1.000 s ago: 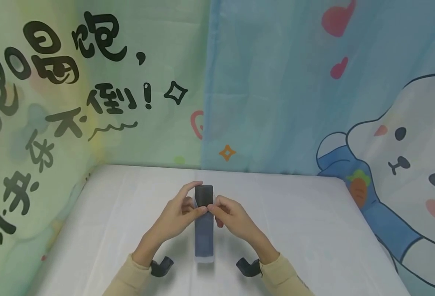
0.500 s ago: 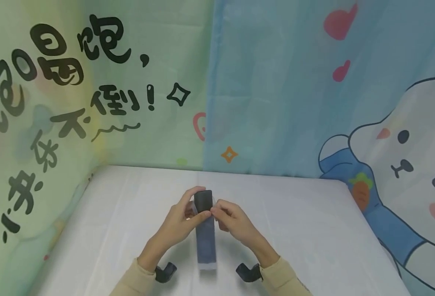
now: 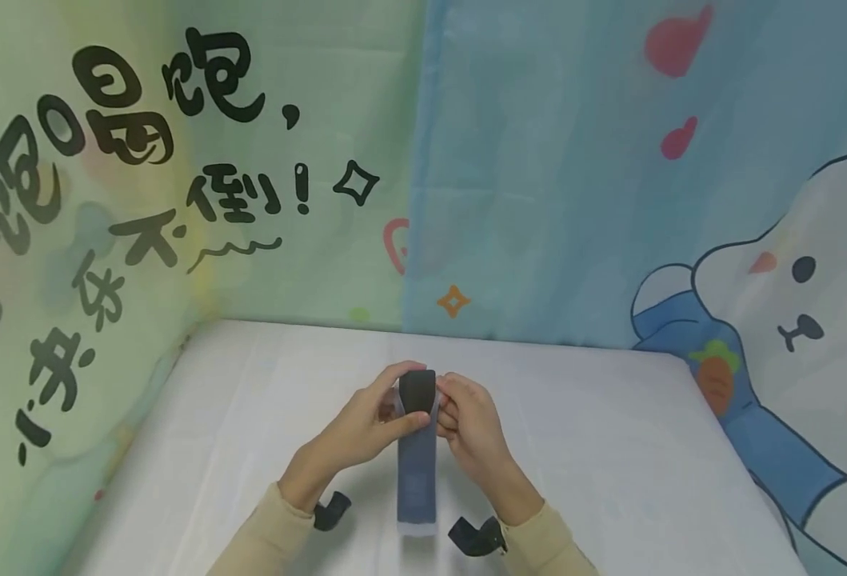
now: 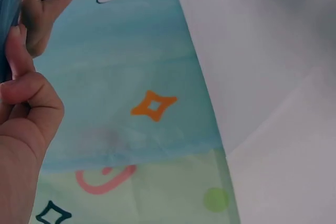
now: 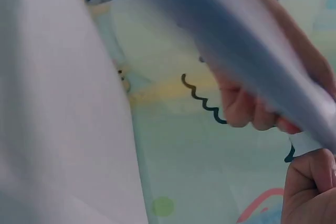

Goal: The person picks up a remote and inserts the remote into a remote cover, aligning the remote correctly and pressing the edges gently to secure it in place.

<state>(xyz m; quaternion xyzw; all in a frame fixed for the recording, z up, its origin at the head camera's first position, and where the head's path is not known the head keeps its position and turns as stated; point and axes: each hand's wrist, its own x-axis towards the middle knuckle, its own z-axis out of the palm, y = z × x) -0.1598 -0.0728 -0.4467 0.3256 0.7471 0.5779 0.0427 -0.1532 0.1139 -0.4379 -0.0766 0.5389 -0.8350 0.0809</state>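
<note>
A long, narrow blue-grey object (image 3: 417,480) with a black upper end stands between the hands in the head view. Pale translucent material edges its sides near the top and its lower end. My left hand (image 3: 360,424) grips the upper part from the left, thumb across the front and index finger over the top. My right hand (image 3: 475,424) has curled fingers at the right edge beside the black end, pinching there. In the right wrist view the object (image 5: 231,35) runs diagonally and blurred, left fingers (image 5: 244,106) behind it. The left wrist view catches only a sliver of it.
A white-covered table (image 3: 574,464) lies beneath. Behind it hang printed cloths, a green one (image 3: 308,264) with black lettering and a blue one (image 3: 538,200) with a cartoon animal. Dark wrist mounts (image 3: 477,536) jut from beside the beige sleeves (image 3: 545,544).
The right thumb has left the front of the object, and the right hand has shifted to its upper right edge. The left hand keeps its grip. The whole head view has drifted slightly.
</note>
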